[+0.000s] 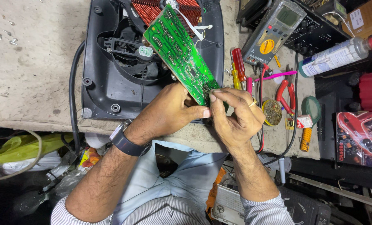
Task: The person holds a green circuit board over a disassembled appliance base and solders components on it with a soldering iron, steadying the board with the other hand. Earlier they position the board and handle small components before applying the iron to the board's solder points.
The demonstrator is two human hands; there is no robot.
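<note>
Two hands hold one green circuit board (pixel 181 56) at its lower end, above the opened black casing (pixel 106 89) of an induction cooker. The board is tilted, its solder side faces up, and its upper end reaches over the copper coil (pixel 152 10) at the top of the casing. The left hand (pixel 169 114) has its grip closed on the lower corner of the board, with the thumb pressed beside the edge. The right hand (pixel 236 118) is also closed on the same corner; its fingertips pinch the board edge and touch the left thumb. A ring sits on one finger of the right hand, and a dark wristwatch (pixel 125 139) is on the left wrist.

Under the board, inside the casing, a black fan housing (pixel 129 56) is visible. A black cable (pixel 72 96) runs along the left side of the casing. Right of the board, on the table (pixel 31 66), lie a red and yellow screwdriver (pixel 238 68), a grey multimeter with a yellow dial (pixel 273 31), red-handled pliers (pixel 285 93) and a small round tin (pixel 272 111). Further right of the board lies a white spray can (pixel 340 53).
</note>
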